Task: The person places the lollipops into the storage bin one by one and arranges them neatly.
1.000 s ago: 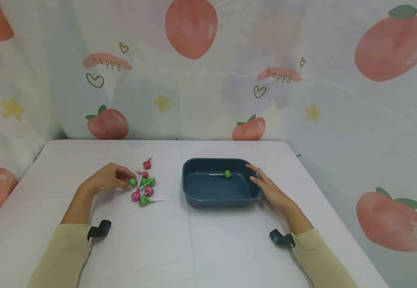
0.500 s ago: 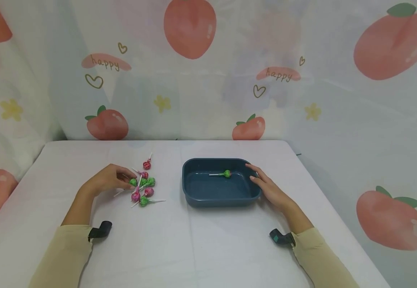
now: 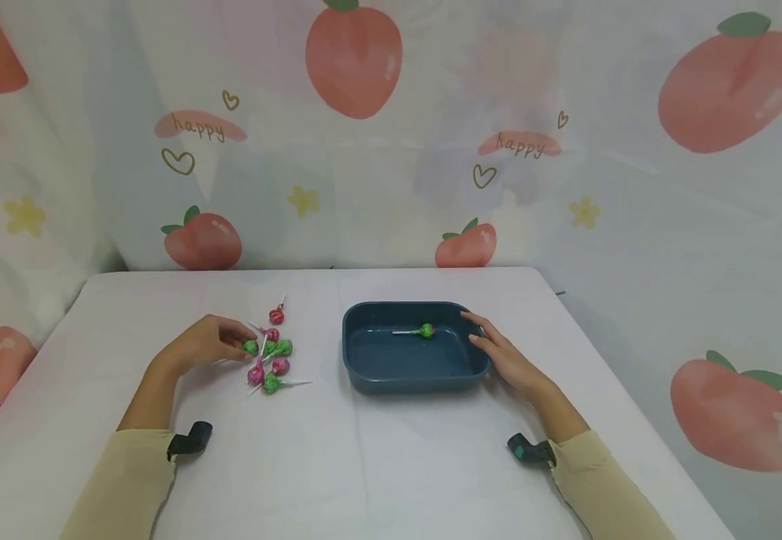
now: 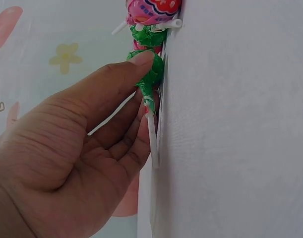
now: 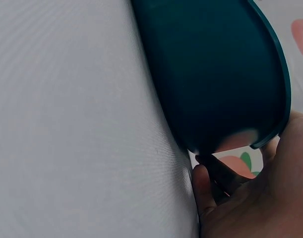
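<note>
My left hand is at the left edge of a loose pile of lollipops. Its thumb and fingers pinch a green lollipop by the wrapped head, the white stick pointing back toward the wrist. Beyond it lie pink lollipops and green lollipops with crossed sticks; a red lollipop lies farther back. My right hand holds the right end of a dark blue rectangular tub, with fingertips over the rim and other fingers outside against the wall. Inside the tub lies one green lollipop.
A white cloth covers the table. Behind it hangs a fabric backdrop printed with peaches. Black devices sit on both wrists, the left wrist device and the right wrist device.
The head view has tilted slightly, so the scene sits a little lower. Both hands keep nearly the same place, and the tub has not visibly moved.
</note>
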A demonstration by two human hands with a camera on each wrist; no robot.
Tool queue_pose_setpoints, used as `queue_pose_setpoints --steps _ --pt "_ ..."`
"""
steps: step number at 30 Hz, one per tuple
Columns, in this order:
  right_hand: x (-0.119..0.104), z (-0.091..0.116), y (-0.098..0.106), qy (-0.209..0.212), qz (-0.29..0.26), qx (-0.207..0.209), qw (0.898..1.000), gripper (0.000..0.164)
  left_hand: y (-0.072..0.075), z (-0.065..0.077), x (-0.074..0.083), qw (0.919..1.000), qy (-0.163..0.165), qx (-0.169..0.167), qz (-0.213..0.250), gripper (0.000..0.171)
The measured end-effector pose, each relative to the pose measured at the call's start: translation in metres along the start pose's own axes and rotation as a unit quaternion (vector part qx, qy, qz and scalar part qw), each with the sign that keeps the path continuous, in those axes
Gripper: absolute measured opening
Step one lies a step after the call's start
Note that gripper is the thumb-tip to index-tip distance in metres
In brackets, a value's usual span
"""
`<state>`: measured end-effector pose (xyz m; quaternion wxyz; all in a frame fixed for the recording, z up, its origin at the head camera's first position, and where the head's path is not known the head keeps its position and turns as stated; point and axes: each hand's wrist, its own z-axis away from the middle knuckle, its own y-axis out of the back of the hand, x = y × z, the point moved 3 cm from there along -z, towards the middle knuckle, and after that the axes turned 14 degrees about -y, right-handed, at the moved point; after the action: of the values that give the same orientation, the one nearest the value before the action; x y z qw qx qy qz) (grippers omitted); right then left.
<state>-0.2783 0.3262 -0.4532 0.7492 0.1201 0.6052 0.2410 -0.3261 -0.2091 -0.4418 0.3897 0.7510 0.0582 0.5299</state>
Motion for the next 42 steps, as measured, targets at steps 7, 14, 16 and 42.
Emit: queue_pose_setpoints --steps 7,14,16,42 --pt "0.001 0.002 -0.001 0.007 -0.001 -0.003 1.000 0.053 -0.003 0.003 -0.002 1.0000 0.005 0.001 0.004 0.031" --pt "0.005 0.002 -0.002 0.004 -0.005 -0.005 1.000 0.053 -0.005 0.004 -0.004 1.0000 0.000 -0.001 0.005 0.031" --pt "0.005 0.002 -0.002 0.004 -0.004 -0.004 1.000 0.053 -0.005 0.004 -0.005 1.0000 -0.001 -0.003 0.002 0.030" --pt "0.000 0.001 -0.001 0.012 -0.004 -0.002 1.000 0.052 0.004 -0.005 0.014 0.9980 -0.037 0.039 -0.034 0.030"
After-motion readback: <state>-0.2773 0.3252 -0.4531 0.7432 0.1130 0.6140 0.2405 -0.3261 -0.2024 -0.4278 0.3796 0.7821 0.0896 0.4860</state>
